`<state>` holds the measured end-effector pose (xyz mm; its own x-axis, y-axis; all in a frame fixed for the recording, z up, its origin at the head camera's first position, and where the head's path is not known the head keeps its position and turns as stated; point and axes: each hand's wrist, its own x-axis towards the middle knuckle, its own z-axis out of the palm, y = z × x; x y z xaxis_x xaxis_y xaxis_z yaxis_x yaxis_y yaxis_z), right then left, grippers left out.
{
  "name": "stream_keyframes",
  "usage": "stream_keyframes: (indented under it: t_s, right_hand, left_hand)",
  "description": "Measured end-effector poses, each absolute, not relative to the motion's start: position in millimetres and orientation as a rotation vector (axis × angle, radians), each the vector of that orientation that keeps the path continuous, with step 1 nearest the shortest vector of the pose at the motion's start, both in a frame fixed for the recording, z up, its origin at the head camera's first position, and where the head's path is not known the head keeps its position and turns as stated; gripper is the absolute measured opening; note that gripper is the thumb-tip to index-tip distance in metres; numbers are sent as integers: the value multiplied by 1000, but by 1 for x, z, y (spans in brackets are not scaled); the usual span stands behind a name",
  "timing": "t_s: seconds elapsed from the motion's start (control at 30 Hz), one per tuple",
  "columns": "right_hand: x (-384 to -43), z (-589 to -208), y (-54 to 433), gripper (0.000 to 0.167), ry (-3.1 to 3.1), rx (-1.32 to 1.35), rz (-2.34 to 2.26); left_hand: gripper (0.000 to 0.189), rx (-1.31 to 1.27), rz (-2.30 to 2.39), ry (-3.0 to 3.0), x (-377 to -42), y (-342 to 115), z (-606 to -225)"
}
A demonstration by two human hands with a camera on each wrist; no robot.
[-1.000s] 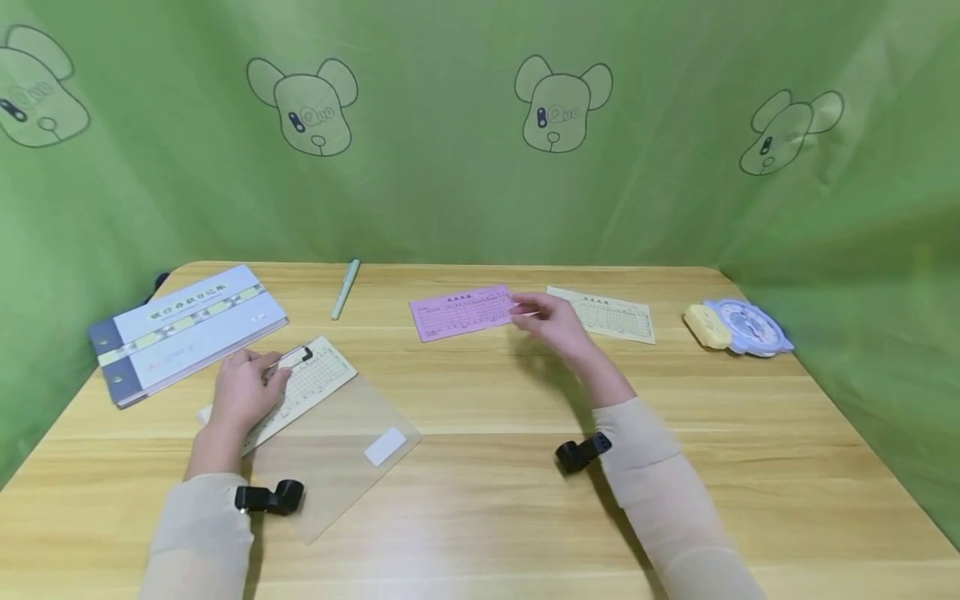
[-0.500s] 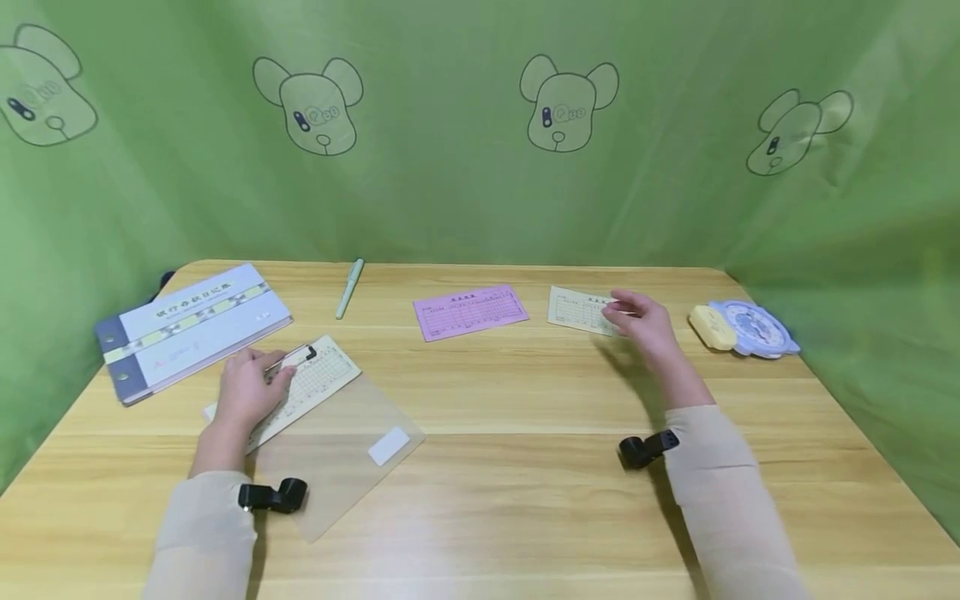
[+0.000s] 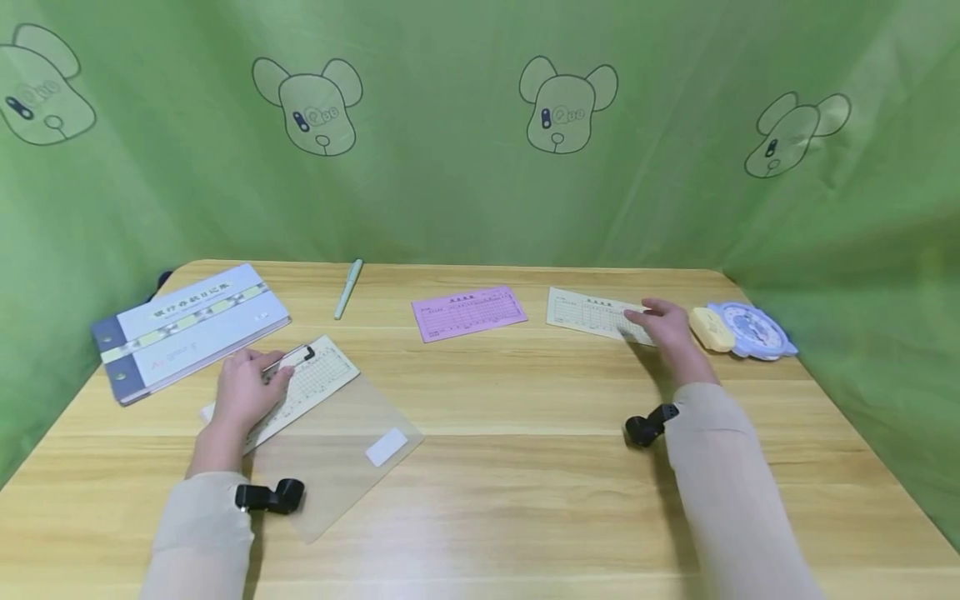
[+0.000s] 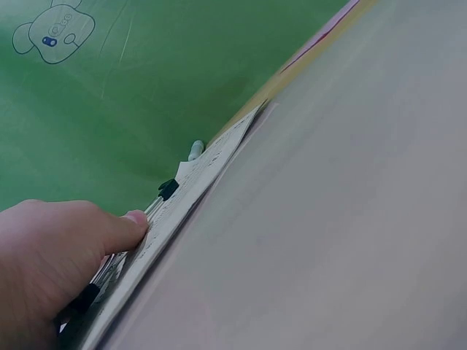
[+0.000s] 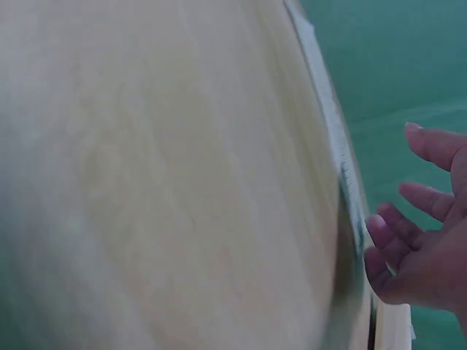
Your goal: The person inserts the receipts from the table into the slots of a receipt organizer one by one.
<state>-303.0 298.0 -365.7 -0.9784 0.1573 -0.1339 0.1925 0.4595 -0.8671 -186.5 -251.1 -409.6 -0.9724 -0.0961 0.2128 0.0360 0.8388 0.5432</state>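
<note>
My left hand [image 3: 243,392] grips the clip [image 3: 300,356] of a see-through clipboard [image 3: 337,475], which lies slanted on the table. Its thumb bears on the metal bar in the left wrist view, while its other fingers are mostly hidden. Printed forms [image 3: 326,379] lie on the board beneath the clip. My right hand [image 3: 667,329] hovers over the right end of a loose pale form [image 3: 585,312] at the back right. Its fingers [image 5: 421,198] are spread and hold nothing in the right wrist view. A pink form [image 3: 468,314] lies left of the pale one.
A blue ledger [image 3: 191,333] with a patterned band lies at the left. Behind the clipboard is a pale green pen [image 3: 348,287]. A yellow block [image 3: 711,329] and a blue round case [image 3: 753,331] sit right of my right hand. Green curtains [image 3: 442,167] border the table.
My right hand has moved right, from the pink form's right edge across the pale form to its right end. My left hand has stayed on the clip.
</note>
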Motion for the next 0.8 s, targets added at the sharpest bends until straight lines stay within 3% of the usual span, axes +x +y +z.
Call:
stream_keyframes:
  t_s: [0.4, 0.57, 0.8]
  right_hand:
    - [-312, -374, 296, 83, 2757, 568, -1192]
    - [-312, -375, 297, 90, 2779, 525, -981]
    - [-313, -381, 301, 84, 2868, 424, -770]
  left_hand:
    - [41, 50, -843, -2798, -187, -251, -409]
    - [40, 50, -828, -2785, -187, -251, -409]
    - [40, 60, -835, -2789, -187, -251, -409]
